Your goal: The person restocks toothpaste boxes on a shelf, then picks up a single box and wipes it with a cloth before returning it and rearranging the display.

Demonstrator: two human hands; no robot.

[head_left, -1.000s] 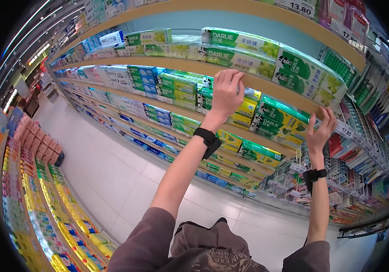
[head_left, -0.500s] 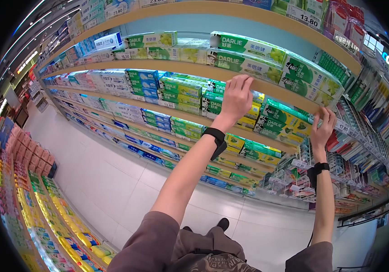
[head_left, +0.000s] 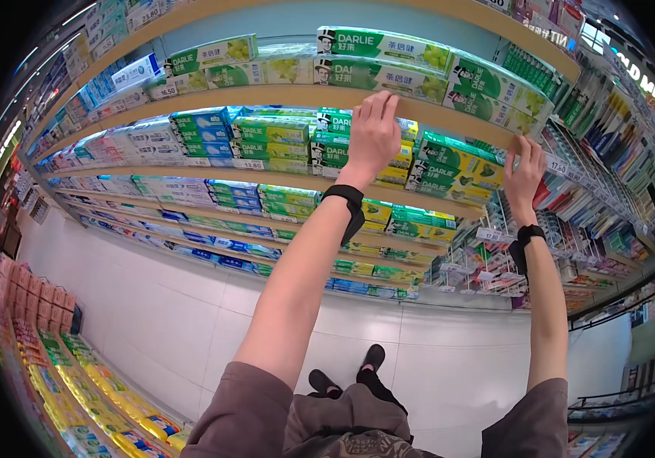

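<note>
My left hand (head_left: 375, 137) is at the wooden front edge of a shelf (head_left: 281, 98), its fingers bent and close together on that edge. Farther right, my right hand (head_left: 526, 166) has its fingers curled at the same edge, near the shelf's right end. Just above the hands, green and white DARLIE toothpaste boxes (head_left: 384, 61) lie stacked in two layers on this shelf. Green and yellow boxes (head_left: 449, 172) fill the shelf below, between my hands. Neither hand holds a box.
Blue boxes (head_left: 204, 137) and white boxes line the shelves to the left. Hanging toothbrush packs (head_left: 609, 145) are at the right. Yellow packs (head_left: 106, 385) stand on a lower-left shelf, near pink boxes (head_left: 37, 298). My shoes are on the pale tiled floor (head_left: 266, 305).
The view has shifted, so the shelves and both hands appear farther left and more floor shows around my feet. Both hands remain at the shelf edge.
</note>
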